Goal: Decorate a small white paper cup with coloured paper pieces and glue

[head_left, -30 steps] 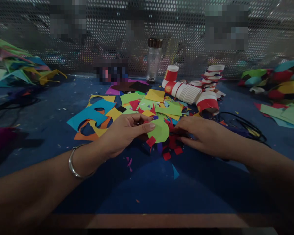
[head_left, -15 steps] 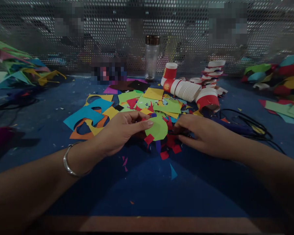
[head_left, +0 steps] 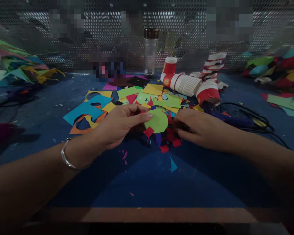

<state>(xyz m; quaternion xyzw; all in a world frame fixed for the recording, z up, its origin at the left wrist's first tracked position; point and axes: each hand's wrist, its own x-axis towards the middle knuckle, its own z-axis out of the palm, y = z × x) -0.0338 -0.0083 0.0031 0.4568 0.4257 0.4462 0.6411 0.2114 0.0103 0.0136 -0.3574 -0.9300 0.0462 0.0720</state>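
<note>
My left hand [head_left: 123, 125] pinches the left edge of a light green paper disc [head_left: 157, 120] between thumb and fingers. Blue strips show at the disc's top and bottom. Several small red paper squares [head_left: 170, 133] lie just right of and below the disc. Over their right side is my right hand [head_left: 193, 127], its fingers curled together and pointing down at the scraps; whether anything is between the fingertips is hidden. Behind both hands spreads a pile of coloured paper scraps [head_left: 171, 99], mostly light green.
Blue paper with round cut-outs [head_left: 84, 111] lies left. Behind stand a clear bottle [head_left: 150, 55] and red-and-white paper cups [head_left: 170, 67], some stacked sideways. A dark blue tool [head_left: 237, 119] with a black cord lies right. A perforated metal screen [head_left: 186, 36] closes the back.
The whole view has shifted slightly, so everything sits a little higher. My left hand still holds the green disc, and my right hand stays by the red squares with its fingers more curled.
</note>
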